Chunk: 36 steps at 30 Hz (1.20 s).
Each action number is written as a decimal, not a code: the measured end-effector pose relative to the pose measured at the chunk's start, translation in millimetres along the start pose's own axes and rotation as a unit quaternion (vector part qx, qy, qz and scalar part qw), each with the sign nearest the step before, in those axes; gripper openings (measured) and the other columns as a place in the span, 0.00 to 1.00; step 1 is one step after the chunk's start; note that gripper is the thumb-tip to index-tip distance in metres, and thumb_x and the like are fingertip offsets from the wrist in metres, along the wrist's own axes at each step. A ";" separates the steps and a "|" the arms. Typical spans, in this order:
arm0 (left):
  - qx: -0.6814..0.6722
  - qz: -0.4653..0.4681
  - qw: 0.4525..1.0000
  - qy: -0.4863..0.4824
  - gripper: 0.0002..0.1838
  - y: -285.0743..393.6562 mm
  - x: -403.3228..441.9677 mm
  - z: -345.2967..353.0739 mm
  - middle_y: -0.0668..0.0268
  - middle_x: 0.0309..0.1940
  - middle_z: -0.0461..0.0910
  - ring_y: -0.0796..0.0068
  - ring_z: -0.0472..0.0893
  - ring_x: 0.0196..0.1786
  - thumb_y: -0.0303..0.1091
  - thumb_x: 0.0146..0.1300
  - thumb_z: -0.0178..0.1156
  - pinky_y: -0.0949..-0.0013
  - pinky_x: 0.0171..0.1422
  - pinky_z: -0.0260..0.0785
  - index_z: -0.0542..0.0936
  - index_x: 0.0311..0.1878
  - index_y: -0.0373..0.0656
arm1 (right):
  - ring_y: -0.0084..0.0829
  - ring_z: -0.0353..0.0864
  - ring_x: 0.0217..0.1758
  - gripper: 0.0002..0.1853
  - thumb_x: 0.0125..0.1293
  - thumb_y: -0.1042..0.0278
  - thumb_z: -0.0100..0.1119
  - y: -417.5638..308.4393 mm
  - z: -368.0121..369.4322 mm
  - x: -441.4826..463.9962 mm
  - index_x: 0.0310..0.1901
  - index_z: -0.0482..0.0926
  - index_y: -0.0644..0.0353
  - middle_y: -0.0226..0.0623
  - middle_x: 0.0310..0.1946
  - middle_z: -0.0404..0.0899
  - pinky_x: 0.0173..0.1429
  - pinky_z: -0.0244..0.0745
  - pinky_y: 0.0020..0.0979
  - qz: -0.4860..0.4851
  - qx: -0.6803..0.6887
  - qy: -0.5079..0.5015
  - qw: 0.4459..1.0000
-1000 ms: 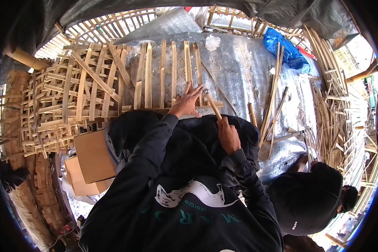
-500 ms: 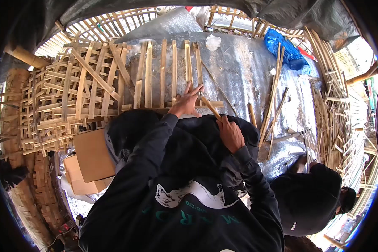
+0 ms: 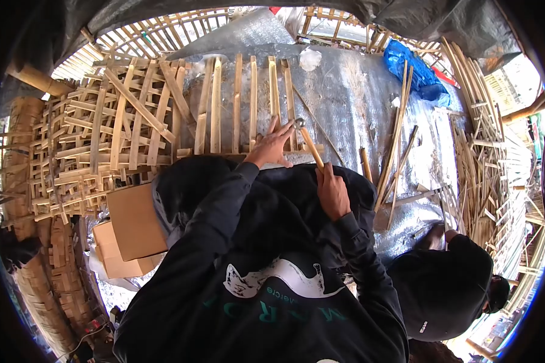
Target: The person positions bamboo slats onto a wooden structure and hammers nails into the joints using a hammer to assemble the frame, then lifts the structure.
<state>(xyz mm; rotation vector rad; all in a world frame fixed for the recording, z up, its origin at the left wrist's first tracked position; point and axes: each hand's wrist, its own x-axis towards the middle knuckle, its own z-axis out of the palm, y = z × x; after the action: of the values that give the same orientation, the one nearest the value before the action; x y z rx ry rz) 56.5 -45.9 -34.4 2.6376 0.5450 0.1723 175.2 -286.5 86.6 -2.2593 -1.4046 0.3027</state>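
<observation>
1. Left hand: fingers are spreading wide, palm side down, lying over the lower ends of the rightmost slats.
2. Right hand: fingers are wrapping round the handle of the hammer, closing on its lower part.
3. Hammer is slanting up and leftward from the right hand; its metal head is sitting just beside the left fingertips. Whether the head is touching bamboo, cannot tell.
4. Slats are standing in a spaced row, running away from the wearer; their near ends are meeting a crosspiece in front of the wearer's legs.
5. Left of the row, a lattice of bamboo is lying in a thick heap, loose strips crossing over it.
6. Below the lattice, a cardboard box is resting beside the wearer's leg.
7. A silvery sheet is spreading under the slats and off to the right; a white clump is lying on it beyond the row.
8. Long strips are lying right of the hammer; a blue tarp is bunching near their far ends.
9. At lower right, a co-worker in black is bending low, well apart from the hammer.
</observation>
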 end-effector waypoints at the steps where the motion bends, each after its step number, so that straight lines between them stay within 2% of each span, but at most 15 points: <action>1: -0.016 0.005 1.000 0.012 0.71 1.5 0.1 -1.5 0.72 0.87 0.51 0.36 0.39 0.87 0.59 0.34 0.85 0.19 0.69 0.67 0.59 0.84 0.51 | 0.61 0.82 0.26 0.15 0.80 0.55 0.55 3.5 5.1 -2.3 0.46 0.71 0.61 0.57 0.22 0.79 0.30 0.76 0.58 0.020 -0.004 -0.010 1.000; 5: -0.044 0.017 0.999 0.021 0.72 0.2 3.2 3.0 0.72 0.87 0.50 0.35 0.41 0.87 0.61 0.33 0.85 0.17 0.67 0.66 0.59 0.84 0.52 | 0.62 0.81 0.24 0.14 0.81 0.57 0.55 8.2 3.5 -4.3 0.47 0.70 0.61 0.57 0.21 0.79 0.29 0.76 0.59 -0.002 -0.043 -0.031 0.999; 9: -0.026 0.046 0.996 0.068 0.72 -11.5 -0.8 19.6 0.72 0.87 0.49 0.34 0.41 0.86 0.60 0.34 0.84 0.17 0.67 0.66 0.58 0.85 0.52 | 0.63 0.82 0.26 0.15 0.81 0.56 0.54 -12.3 -12.2 1.7 0.47 0.70 0.61 0.58 0.23 0.80 0.31 0.77 0.60 -0.002 0.018 -0.003 1.000; 10: -0.025 0.048 0.996 0.067 0.72 0.4 -0.9 1.7 0.72 0.87 0.49 0.34 0.41 0.86 0.60 0.34 0.84 0.17 0.67 0.66 0.58 0.85 0.52 | 0.63 0.82 0.27 0.15 0.81 0.55 0.54 -13.3 -12.1 2.3 0.47 0.70 0.61 0.58 0.23 0.80 0.31 0.77 0.61 0.002 0.041 0.015 0.999; 12: 0.010 -0.063 0.994 -0.092 0.72 21.9 0.5 -28.4 0.71 0.87 0.50 0.32 0.41 0.86 0.61 0.34 0.84 0.20 0.70 0.65 0.57 0.85 0.50 | 0.62 0.82 0.26 0.14 0.81 0.56 0.54 -3.7 -2.5 -1.4 0.46 0.70 0.61 0.58 0.22 0.80 0.30 0.76 0.60 0.008 0.005 -0.004 1.000; 16: -0.017 -0.016 0.999 -0.029 0.72 14.6 1.2 -20.1 0.71 0.87 0.49 0.31 0.40 0.86 0.62 0.35 0.83 0.19 0.70 0.64 0.57 0.84 0.48 | 0.61 0.81 0.25 0.14 0.81 0.58 0.55 4.5 -5.5 -2.9 0.47 0.70 0.62 0.57 0.21 0.79 0.28 0.75 0.58 0.003 -0.061 -0.037 0.997; 18: -0.004 0.007 1.000 -0.013 0.73 12.8 -0.2 -18.4 0.71 0.87 0.50 0.31 0.40 0.86 0.61 0.35 0.84 0.19 0.71 0.64 0.56 0.84 0.47 | 0.61 0.82 0.25 0.14 0.81 0.57 0.55 -4.0 -15.4 3.0 0.47 0.70 0.61 0.57 0.22 0.80 0.29 0.76 0.59 -0.003 -0.038 -0.029 0.999; 23: 0.002 -0.038 0.996 -0.077 0.71 17.8 1.2 -25.9 0.68 0.86 0.52 0.31 0.39 0.86 0.62 0.34 0.83 0.21 0.73 0.63 0.60 0.83 0.45 | 0.62 0.82 0.26 0.16 0.81 0.54 0.55 10.3 9.0 -6.3 0.45 0.69 0.60 0.58 0.23 0.81 0.29 0.76 0.59 0.001 0.028 0.001 1.000; 25: -0.014 -0.010 1.000 -0.024 0.73 16.1 0.5 -18.9 0.66 0.85 0.54 0.32 0.39 0.86 0.61 0.35 0.83 0.20 0.72 0.64 0.54 0.85 0.53 | 0.60 0.81 0.24 0.15 0.81 0.56 0.55 12.1 11.3 -9.6 0.46 0.70 0.61 0.57 0.20 0.79 0.28 0.75 0.58 -0.011 -0.049 -0.033 0.998; 26: -0.013 -0.011 1.000 -0.025 0.73 13.9 -0.6 -16.1 0.66 0.85 0.54 0.32 0.39 0.86 0.61 0.35 0.83 0.20 0.72 0.64 0.54 0.85 0.53 | 0.60 0.81 0.24 0.15 0.81 0.56 0.55 13.5 10.9 -10.7 0.46 0.70 0.61 0.57 0.20 0.79 0.28 0.75 0.58 -0.011 -0.049 -0.033 0.998; 29: -0.018 0.046 0.998 0.046 0.68 -4.6 1.3 7.4 0.69 0.86 0.52 0.32 0.39 0.86 0.61 0.35 0.84 0.24 0.74 0.64 0.64 0.81 0.46 | 0.61 0.81 0.24 0.15 0.81 0.56 0.55 -6.7 -6.7 -1.5 0.46 0.70 0.62 0.56 0.19 0.78 0.28 0.75 0.58 -0.016 -0.056 -0.028 0.998; 31: 0.000 0.042 0.998 0.045 0.68 -2.3 1.4 6.2 0.70 0.86 0.52 0.32 0.39 0.86 0.62 0.35 0.83 0.27 0.78 0.60 0.64 0.81 0.43 | 0.61 0.82 0.26 0.15 0.81 0.55 0.55 -9.9 -5.2 -1.4 0.46 0.70 0.60 0.56 0.21 0.79 0.29 0.77 0.58 -0.001 0.033 0.011 0.999; 32: 0.000 0.043 0.998 0.045 0.68 -1.3 0.7 5.3 0.70 0.86 0.52 0.32 0.39 0.86 0.62 0.35 0.83 0.27 0.78 0.60 0.64 0.81 0.43 | 0.61 0.82 0.26 0.15 0.81 0.55 0.55 -4.1 1.0 -3.8 0.46 0.70 0.60 0.56 0.21 0.79 0.29 0.77 0.58 -0.001 0.034 0.011 0.999; 34: -0.020 -0.029 0.998 -0.054 0.68 22.5 -1.6 -31.0 0.66 0.86 0.52 0.31 0.39 0.86 0.67 0.35 0.81 0.28 0.80 0.57 0.66 0.80 0.40 | 0.61 0.82 0.26 0.15 0.81 0.56 0.55 9.1 14.7 -8.1 0.46 0.70 0.61 0.57 0.22 0.80 0.29 0.77 0.57 0.013 -0.002 -0.003 1.000; 36: -0.020 -0.018 0.999 -0.036 0.68 18.7 1.0 -25.7 0.66 0.86 0.52 0.31 0.39 0.86 0.68 0.35 0.80 0.27 0.79 0.58 0.66 0.79 0.40 | 0.61 0.82 0.26 0.15 0.81 0.56 0.55 11.1 10.6 -9.2 0.46 0.71 0.61 0.57 0.21 0.79 0.29 0.77 0.57 0.003 -0.031 -0.016 0.999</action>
<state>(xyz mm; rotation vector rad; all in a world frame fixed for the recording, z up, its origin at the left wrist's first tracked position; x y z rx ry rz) 58.7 -50.8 -3.0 2.5819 0.5593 0.0774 175.4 -296.0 71.4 -2.3189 -1.4422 0.3016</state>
